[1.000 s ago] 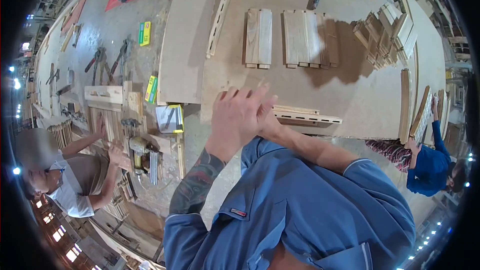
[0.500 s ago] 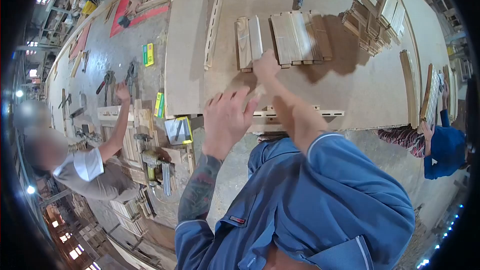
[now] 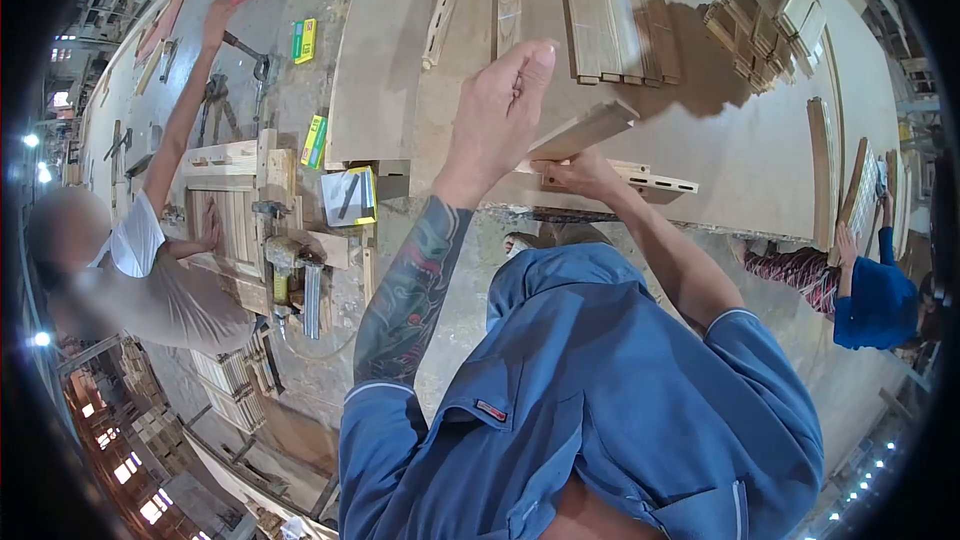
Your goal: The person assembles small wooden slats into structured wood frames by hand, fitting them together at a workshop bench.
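Note:
My right hand is closed on the near part of a short wooden board, close to the bench's front edge. The board is tilted, and part of it lies behind my left hand. Fingers curled in and thumb up, my left hand is raised in front of the board; whatever it may hold is hidden. Beside my right hand lies a slotted wooden strip along the front edge. Beyond my hands, one board lies alone, left of a row of boards set side by side.
A stack of boards stands at the bench's back right. Another slotted strip lies at the left. A co-worker reaches across a wooden panel on the left; another person handles boards at the right.
My right hand has brought a board from beside the lone board toward the front edge. My left hand has risen and its fingers have curled in. The left co-worker's arm now reaches farther away.

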